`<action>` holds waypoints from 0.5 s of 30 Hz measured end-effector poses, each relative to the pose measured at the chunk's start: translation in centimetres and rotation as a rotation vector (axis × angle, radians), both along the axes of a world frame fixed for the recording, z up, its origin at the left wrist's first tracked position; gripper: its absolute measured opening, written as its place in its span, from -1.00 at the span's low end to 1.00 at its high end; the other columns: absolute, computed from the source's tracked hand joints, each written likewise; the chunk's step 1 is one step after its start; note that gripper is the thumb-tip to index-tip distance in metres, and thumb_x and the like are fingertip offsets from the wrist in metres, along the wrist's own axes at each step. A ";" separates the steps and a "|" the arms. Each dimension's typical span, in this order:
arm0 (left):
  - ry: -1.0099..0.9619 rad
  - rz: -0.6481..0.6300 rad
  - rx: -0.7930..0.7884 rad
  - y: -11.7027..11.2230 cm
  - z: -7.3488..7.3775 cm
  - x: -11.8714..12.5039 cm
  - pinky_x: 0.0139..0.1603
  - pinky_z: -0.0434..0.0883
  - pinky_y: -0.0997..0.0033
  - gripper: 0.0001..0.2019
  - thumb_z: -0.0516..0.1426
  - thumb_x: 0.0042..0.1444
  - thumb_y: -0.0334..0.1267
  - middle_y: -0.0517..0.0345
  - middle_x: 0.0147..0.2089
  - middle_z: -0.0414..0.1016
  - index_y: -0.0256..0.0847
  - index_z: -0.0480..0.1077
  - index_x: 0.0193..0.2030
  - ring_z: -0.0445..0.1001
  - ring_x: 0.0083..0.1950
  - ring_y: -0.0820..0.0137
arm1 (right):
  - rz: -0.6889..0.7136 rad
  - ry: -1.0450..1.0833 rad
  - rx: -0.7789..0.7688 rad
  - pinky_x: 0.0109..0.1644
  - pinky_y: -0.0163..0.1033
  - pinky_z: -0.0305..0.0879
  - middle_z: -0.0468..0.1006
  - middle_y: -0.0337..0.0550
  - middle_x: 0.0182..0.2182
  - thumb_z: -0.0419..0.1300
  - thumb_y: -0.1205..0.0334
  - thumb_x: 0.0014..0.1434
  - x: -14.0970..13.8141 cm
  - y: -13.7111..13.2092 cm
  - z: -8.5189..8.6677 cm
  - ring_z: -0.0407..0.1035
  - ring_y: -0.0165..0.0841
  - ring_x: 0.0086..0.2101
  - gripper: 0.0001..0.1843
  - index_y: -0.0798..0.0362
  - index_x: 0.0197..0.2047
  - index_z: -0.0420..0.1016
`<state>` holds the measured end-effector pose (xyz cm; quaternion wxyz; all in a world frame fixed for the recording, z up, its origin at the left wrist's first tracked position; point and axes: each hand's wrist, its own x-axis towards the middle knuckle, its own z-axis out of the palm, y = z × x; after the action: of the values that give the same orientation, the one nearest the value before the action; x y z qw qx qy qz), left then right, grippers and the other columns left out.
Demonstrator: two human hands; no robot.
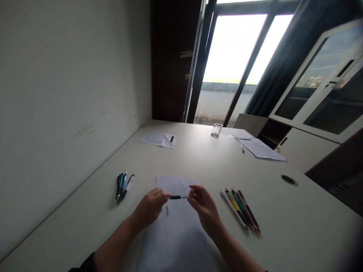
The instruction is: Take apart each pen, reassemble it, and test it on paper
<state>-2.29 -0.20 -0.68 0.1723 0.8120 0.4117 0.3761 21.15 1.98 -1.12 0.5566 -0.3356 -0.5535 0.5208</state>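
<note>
My left hand (pixel 153 204) is closed round one end of a black pen barrel (pixel 176 197), held level above the paper. A thin dark pen refill (pixel 184 197) sticks out of the barrel's right end. At its tip, the thumb and fingers of my right hand (pixel 202 204) are pinched together. Below the barrel, a small pen tip piece (pixel 167 210) lies on the white paper (pixel 176 234). Lines of writing cover a sheet (pixel 176 181) just beyond my hands.
Several pens (pixel 123 187) lie in a group on the left of the table (pixel 198 162), and several coloured pens (pixel 241 209) on the right. Farther back are a folded paper (pixel 159 139), a glass (pixel 216 130) and stacked papers (pixel 261 148). A wall (pixel 70 113) borders the left side.
</note>
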 end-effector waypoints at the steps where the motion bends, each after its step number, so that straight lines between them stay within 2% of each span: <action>1: -0.001 0.004 -0.003 0.0 -0.1 0.0 -0.06 0.48 0.27 -0.72 0.04 0.28 -0.49 0.05 -0.11 0.52 -0.12 0.41 0.02 0.47 -0.08 0.31 | 0.012 0.005 -0.006 -0.12 -0.21 0.36 0.42 -0.21 -0.26 0.35 0.19 0.13 0.0 -0.1 0.1 0.34 -0.35 -0.26 -0.66 -0.06 -0.02 0.44; 9: -0.004 -0.003 0.012 0.2 -0.5 -0.3 -0.08 0.49 0.29 -0.73 0.03 0.29 -0.48 0.03 -0.11 0.53 -0.13 0.41 0.03 0.50 -0.10 0.31 | 0.021 0.036 -0.025 -0.17 -0.19 0.35 0.40 -0.23 -0.32 0.36 0.16 0.10 -0.2 -0.1 0.3 0.33 -0.34 -0.31 -0.64 -0.05 -0.03 0.44; 15: 0.044 0.030 0.086 0.4 -0.5 -0.3 -0.08 0.49 0.29 -0.74 0.03 0.29 -0.50 0.04 -0.14 0.55 -0.14 0.42 0.00 0.50 -0.11 0.31 | 0.048 0.048 -0.055 -0.18 -0.22 0.34 0.38 -0.27 -0.33 0.39 0.19 0.07 -0.5 -0.3 0.5 0.33 -0.37 -0.32 -0.63 -0.07 -0.04 0.46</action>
<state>-2.57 0.19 -1.18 0.1226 0.8205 0.4109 0.3781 20.60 1.64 -0.60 0.5478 -0.3247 -0.5333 0.5568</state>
